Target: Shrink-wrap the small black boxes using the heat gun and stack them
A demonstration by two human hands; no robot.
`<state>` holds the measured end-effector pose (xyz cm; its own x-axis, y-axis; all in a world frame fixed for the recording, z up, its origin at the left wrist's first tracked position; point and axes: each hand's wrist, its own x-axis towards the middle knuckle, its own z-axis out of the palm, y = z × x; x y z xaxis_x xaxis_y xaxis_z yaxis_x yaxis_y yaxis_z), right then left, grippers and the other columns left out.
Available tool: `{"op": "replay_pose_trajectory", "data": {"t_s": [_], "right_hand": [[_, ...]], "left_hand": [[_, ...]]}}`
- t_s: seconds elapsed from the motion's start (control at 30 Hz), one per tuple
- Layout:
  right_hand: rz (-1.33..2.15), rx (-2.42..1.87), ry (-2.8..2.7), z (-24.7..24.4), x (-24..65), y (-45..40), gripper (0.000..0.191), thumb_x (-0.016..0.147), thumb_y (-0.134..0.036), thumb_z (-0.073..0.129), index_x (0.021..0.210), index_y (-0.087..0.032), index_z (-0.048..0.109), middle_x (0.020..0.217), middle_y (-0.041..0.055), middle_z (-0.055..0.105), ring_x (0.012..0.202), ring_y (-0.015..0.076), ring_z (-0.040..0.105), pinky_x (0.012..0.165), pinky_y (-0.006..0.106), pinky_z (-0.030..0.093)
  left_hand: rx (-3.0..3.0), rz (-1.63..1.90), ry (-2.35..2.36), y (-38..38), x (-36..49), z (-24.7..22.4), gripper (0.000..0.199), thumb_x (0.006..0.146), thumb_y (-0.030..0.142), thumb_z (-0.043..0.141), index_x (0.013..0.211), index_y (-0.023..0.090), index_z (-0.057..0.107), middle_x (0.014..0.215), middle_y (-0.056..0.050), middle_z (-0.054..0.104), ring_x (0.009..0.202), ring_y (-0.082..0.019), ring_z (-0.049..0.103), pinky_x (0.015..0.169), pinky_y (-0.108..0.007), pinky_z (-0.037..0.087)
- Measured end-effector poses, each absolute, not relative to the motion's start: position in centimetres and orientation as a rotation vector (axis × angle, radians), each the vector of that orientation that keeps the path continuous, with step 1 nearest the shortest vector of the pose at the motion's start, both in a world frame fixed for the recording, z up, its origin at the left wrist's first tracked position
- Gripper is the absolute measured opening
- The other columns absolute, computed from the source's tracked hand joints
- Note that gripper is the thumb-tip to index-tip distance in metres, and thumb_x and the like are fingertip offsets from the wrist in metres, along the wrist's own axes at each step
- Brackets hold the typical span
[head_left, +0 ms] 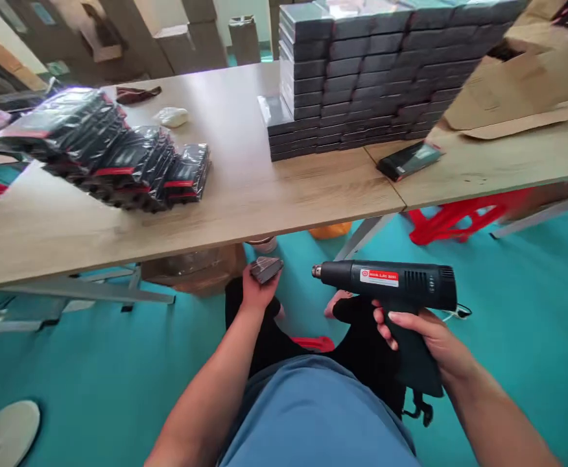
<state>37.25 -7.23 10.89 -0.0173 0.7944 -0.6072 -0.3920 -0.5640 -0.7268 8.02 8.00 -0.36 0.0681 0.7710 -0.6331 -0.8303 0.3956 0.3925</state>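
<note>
Beyond my blue shirt (313, 415) and dark trousers (369, 337), my right hand (432, 337) has its fingers wrapped round the grip of a black heat gun (391, 285), nozzle facing left. My left hand (259, 295) is closed about a small dark box (266, 270), over my left knee and just short of the bench's near edge; how each fingertip sits there is too small to tell.

That nozzle faces my left hand across a gap, so if it is blowing hot and comes too near, I could scorch those fingers or overheat the box. A loose hold could drop the box to the teal floor (118, 370), and the dark cord (423, 408) below the grip could snag on my leg.

The wood-topped bench (235, 194) has a seam right of centre. Film-wrapped packs (128, 152) stand in stepped piles toward its left end; one lone box (409, 160) lies just past the seam, near a tall stack of dark boxes (362, 84). A white lump (172, 117) and a brown strip (138, 95) lie toward the far edge. Beyond stand brown cartons (189, 48); an opened carton (517, 91) sits at the right.
</note>
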Motion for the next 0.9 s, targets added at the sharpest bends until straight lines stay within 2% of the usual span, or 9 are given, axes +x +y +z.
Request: {"op": "replay_pose_trajectory", "data": {"t_s": [0.1,0.23,0.33,0.43,0.53,0.7,0.8,0.9], "right_hand": [[1.821,-1.309,-0.425,10.6,36.4,-7.5,0.039,0.076,-0.036,0.086,0.110,-0.019,0.076,0.093,0.0065,0.073,0.071,0.0157,0.065,0.055,0.023,0.054],[1.911,-1.246,-0.585,12.5,35.0,-7.6,0.041,0.075,-0.037,0.085,0.109,-0.017,0.076,0.091,0.0089,0.072,0.070,0.0180,0.066,0.054,0.026,0.054],[1.832,-1.277,-0.626,12.9,34.7,-6.5,0.035,0.075,-0.037,0.084,0.103,-0.017,0.076,0.092,0.0086,0.072,0.071,0.0178,0.065,0.056,0.026,0.054],[1.760,-1.346,-0.600,12.8,35.5,-6.1,0.033,0.078,-0.037,0.083,0.104,-0.017,0.076,0.093,0.0077,0.071,0.071,0.0168,0.064,0.057,0.025,0.054],[1.831,-1.369,-0.623,12.8,36.6,-6.6,0.037,0.077,-0.036,0.083,0.109,-0.018,0.075,0.093,0.0081,0.072,0.071,0.0181,0.064,0.056,0.026,0.054],[1.909,-1.369,-0.635,12.4,37.0,-6.7,0.036,0.077,-0.036,0.083,0.107,-0.017,0.077,0.095,0.0089,0.074,0.073,0.0177,0.065,0.057,0.025,0.054],[1.831,-1.340,-0.580,12.1,36.9,-5.2,0.029,0.077,-0.033,0.083,0.100,-0.017,0.078,0.093,0.0077,0.073,0.072,0.0158,0.064,0.055,0.023,0.055],[1.773,-1.341,-0.457,12.1,36.7,-3.1,0.024,0.074,-0.028,0.085,0.094,-0.017,0.079,0.088,0.0064,0.072,0.071,0.0150,0.064,0.054,0.021,0.056]], "left_hand": [[-0.120,1.354,0.848,7.6,4.9,-0.1,0.026,0.097,0.037,0.054,0.108,0.017,0.066,0.103,-0.011,0.074,0.108,-0.028,0.070,0.090,-0.043,0.060],[-0.065,1.255,0.800,8.0,6.8,-0.1,0.029,0.087,0.032,0.056,0.110,0.016,0.065,0.108,-0.014,0.075,0.108,-0.030,0.071,0.089,-0.044,0.060],[0.024,1.169,0.838,7.5,6.7,0.1,0.033,0.082,0.029,0.058,0.110,0.013,0.066,0.107,-0.015,0.075,0.099,-0.028,0.073,0.087,-0.043,0.060],[0.093,1.131,0.849,6.9,5.8,0.3,0.029,0.078,0.027,0.061,0.103,0.013,0.067,0.099,-0.012,0.074,0.088,-0.029,0.073,0.088,-0.049,0.059],[0.106,1.108,0.836,6.5,5.3,0.0,0.024,0.073,0.022,0.063,0.096,0.015,0.067,0.089,-0.008,0.073,0.080,-0.027,0.072,0.089,-0.053,0.058],[0.225,0.888,0.993,5.5,5.2,-0.8,0.019,0.069,0.019,0.067,0.087,0.013,0.068,0.080,-0.009,0.072,0.073,-0.026,0.070,0.078,-0.044,0.059],[0.411,0.847,1.065,4.8,5.3,-0.7,0.023,0.065,0.014,0.071,0.088,0.013,0.071,0.083,-0.007,0.074,0.072,-0.022,0.069,0.071,-0.034,0.056],[0.545,0.811,1.103,4.4,5.4,-0.3,0.030,0.062,0.013,0.072,0.092,0.015,0.073,0.084,-0.006,0.075,0.073,-0.021,0.068,0.068,-0.030,0.053]]}}
